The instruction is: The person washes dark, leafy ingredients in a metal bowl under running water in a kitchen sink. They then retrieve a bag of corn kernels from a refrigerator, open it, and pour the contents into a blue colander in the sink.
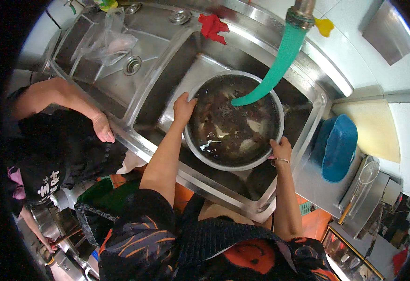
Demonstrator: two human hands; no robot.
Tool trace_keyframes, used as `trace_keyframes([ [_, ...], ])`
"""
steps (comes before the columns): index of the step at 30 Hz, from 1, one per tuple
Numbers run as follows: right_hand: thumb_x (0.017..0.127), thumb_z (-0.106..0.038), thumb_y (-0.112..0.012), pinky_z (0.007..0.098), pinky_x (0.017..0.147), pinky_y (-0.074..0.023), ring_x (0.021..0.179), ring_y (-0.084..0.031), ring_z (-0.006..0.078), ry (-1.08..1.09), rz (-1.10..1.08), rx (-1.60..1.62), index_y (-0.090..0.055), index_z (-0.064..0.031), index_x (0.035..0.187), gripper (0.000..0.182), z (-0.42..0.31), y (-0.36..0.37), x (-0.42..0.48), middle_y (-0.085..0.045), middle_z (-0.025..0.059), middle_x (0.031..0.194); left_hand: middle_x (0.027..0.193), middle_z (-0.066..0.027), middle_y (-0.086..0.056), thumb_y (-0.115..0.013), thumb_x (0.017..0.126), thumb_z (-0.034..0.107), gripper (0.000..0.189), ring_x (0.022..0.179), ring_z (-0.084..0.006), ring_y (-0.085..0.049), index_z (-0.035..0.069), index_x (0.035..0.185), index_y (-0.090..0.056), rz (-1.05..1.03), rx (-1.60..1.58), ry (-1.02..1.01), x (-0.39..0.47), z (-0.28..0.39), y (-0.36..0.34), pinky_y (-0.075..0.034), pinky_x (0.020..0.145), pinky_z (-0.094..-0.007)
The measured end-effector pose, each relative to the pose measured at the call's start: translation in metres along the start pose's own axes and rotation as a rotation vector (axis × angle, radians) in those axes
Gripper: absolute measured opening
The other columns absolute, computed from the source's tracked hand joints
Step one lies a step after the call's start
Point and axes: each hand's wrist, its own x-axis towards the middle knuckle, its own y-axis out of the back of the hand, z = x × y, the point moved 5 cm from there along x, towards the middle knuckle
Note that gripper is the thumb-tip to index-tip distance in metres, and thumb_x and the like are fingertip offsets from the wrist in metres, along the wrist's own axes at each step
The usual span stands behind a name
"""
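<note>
A large round metal basin [280, 116] rests in the right-hand bowl of a stainless steel sink [205, 66]. Dark water [233, 137] fills much of it, and pale and brownish shapes beneath the surface are too murky to name. My left hand [184, 108] grips the rim at its upper left, thumb over the edge. At the lower right, my right hand [281, 148] holds the rim too, with a bracelet on the wrist. From a metal tap [299, 15], a green hose [285, 56] hangs down, its end at the water.
A co-worker's hand [103, 128] is near the sink's front edge at left. A clear plastic bag [115, 44] lies in the left bowl. A red cloth [213, 28] sits on the back rim. Right of the sink are a blue plastic basin [340, 147] and a wire skimmer [368, 172].
</note>
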Motion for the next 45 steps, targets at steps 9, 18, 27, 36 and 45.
trace_keyframes([
  [9, 0.072, -0.021, -0.067, 0.0365, 0.058, -0.0444, 0.063, -0.058, 0.0300, 0.127, 0.030, 0.089, -0.054, 0.0015, 0.079, 0.027, 0.025, 0.024, -0.036, -0.058, 0.0166, 0.070, 0.080, -0.0207, -0.058, -0.066, 0.072, 0.022, 0.028, 0.078, -0.0366, -0.057, -0.001, 0.083, -0.055, -0.025, 0.120, -0.037, -0.032, 0.052, 0.030, -0.042, 0.069, -0.0406],
  [18, 0.073, -0.018, -0.065, 0.0344, 0.061, -0.0442, 0.067, -0.057, 0.0220, 0.183, 0.040, 0.192, -0.054, 0.0028, 0.079, 0.025, 0.025, 0.069, -0.086, -0.057, 0.0154, 0.072, 0.078, -0.0197, -0.059, -0.067, 0.070, 0.022, 0.029, 0.075, -0.0332, -0.057, -0.001, 0.085, -0.058, -0.086, 0.014, -0.028, -0.064, 0.053, 0.020, -0.043, 0.068, -0.0389],
  [27, 0.074, -0.018, -0.064, 0.0343, 0.060, -0.0435, 0.063, -0.053, 0.0222, 0.228, 0.056, 0.195, -0.054, 0.0038, 0.082, 0.025, 0.065, 0.095, -0.112, -0.056, 0.0138, 0.071, 0.077, -0.0190, -0.060, -0.066, 0.072, 0.023, 0.028, 0.073, -0.0295, -0.058, -0.001, 0.083, -0.057, -0.172, 0.009, 0.020, -0.103, 0.064, 0.002, -0.043, 0.067, -0.0376],
  [36, 0.075, -0.018, -0.064, 0.0322, 0.057, -0.0416, 0.061, -0.052, 0.0182, 0.177, 0.048, 0.314, -0.054, 0.0019, 0.081, 0.023, 0.068, 0.129, -0.149, -0.056, 0.0112, 0.068, 0.076, -0.0193, -0.059, -0.067, 0.072, 0.021, 0.028, 0.073, -0.0287, -0.059, -0.002, 0.083, -0.056, -0.163, 0.132, -0.002, -0.142, 0.103, 0.001, -0.043, 0.067, -0.0376],
  [45, 0.078, -0.012, -0.061, 0.0293, 0.063, -0.0439, 0.070, -0.053, 0.0142, 0.193, -0.077, 0.484, -0.054, 0.0026, 0.088, 0.020, 0.089, 0.135, -0.164, -0.058, 0.0083, 0.078, 0.079, -0.0214, -0.060, -0.067, 0.071, 0.027, 0.034, 0.076, -0.0342, -0.058, -0.002, 0.084, -0.056, -0.187, 0.186, -0.027, -0.155, 0.097, -0.009, -0.043, 0.068, -0.0408],
])
